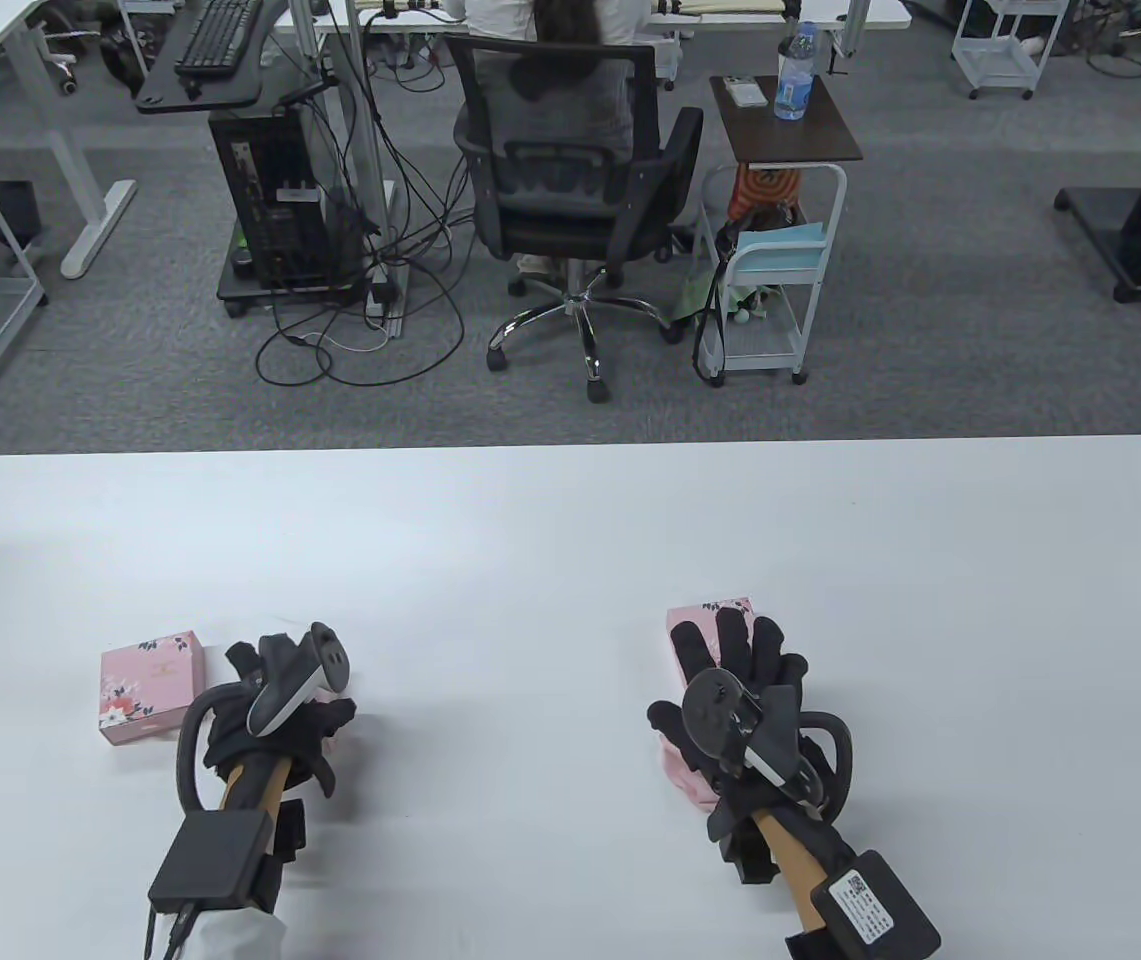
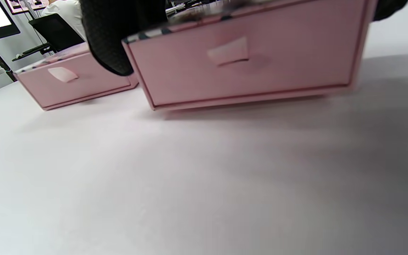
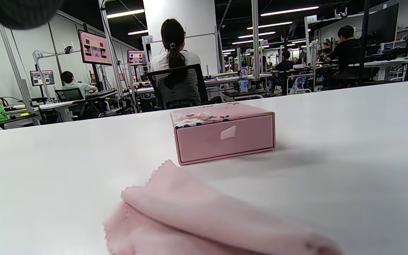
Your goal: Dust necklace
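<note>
No necklace is in view. Three pink floral drawer boxes show. My left hand (image 1: 295, 725) grips one of them (image 2: 246, 71), with a gloved finger (image 2: 108, 35) over its left corner. This box is hidden under the hand in the table view. I cannot tell if it rests on the table. A second box (image 1: 150, 685) lies just left of that hand (image 2: 73, 81). My right hand (image 1: 730, 660) is spread open, palm down, over a folded pink cloth (image 1: 682, 775) and the near end of the third box (image 1: 710, 608). The right wrist view shows the cloth (image 3: 197, 219) lying in front of this shut box (image 3: 225, 136).
The white table (image 1: 570, 520) stretches wide beyond both hands. Past its far edge a person sits in an office chair (image 1: 570, 170), with a small cart (image 1: 770, 260) beside it.
</note>
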`<action>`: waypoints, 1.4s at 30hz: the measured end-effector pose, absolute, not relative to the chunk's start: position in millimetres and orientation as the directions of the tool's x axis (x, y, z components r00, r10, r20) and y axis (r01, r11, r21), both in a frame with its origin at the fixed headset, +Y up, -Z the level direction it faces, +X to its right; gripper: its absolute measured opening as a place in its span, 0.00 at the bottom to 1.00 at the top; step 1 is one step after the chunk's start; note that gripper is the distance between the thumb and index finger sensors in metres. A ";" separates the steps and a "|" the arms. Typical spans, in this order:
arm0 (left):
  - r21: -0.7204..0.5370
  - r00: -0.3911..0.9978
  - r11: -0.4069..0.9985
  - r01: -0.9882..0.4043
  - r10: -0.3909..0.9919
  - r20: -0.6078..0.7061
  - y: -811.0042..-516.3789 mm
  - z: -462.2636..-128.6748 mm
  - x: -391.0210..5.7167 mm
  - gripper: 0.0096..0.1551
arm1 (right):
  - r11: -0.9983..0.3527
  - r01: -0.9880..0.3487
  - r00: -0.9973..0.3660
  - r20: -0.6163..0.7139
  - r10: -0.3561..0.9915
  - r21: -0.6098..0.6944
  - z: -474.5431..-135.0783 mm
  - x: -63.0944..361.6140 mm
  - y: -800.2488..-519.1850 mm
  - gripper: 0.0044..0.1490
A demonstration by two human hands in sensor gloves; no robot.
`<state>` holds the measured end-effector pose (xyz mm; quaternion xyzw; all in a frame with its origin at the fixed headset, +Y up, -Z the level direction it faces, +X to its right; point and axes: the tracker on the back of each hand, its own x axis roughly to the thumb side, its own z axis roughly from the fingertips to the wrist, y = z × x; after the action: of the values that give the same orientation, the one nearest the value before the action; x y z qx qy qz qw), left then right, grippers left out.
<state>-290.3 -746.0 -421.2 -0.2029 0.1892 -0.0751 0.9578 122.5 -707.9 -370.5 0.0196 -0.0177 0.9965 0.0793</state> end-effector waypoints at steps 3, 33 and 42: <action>-0.426 0.921 0.900 0.088 -0.237 -0.309 -736.7 -423.1 -277.8 0.63 | -0.988 -0.154 -0.987 0.039 0.153 -0.031 -370.2 122.6 -708.2 0.50; -0.410 0.946 0.877 0.252 -0.313 -0.087 -749.8 -427.8 -80.8 0.60 | -0.992 -0.128 -0.991 0.051 0.127 -0.022 -365.7 120.6 -711.2 0.50; -0.341 0.969 0.915 0.213 -0.243 -0.048 -742.7 -422.3 -92.3 0.56 | -0.993 -0.115 -0.992 0.056 0.114 -0.013 -364.4 118.0 -712.3 0.50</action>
<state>-92.3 -742.7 -422.3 -0.1692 0.0448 -0.1168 0.9776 118.0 -712.3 -364.4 0.0273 -0.0081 0.9979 0.0574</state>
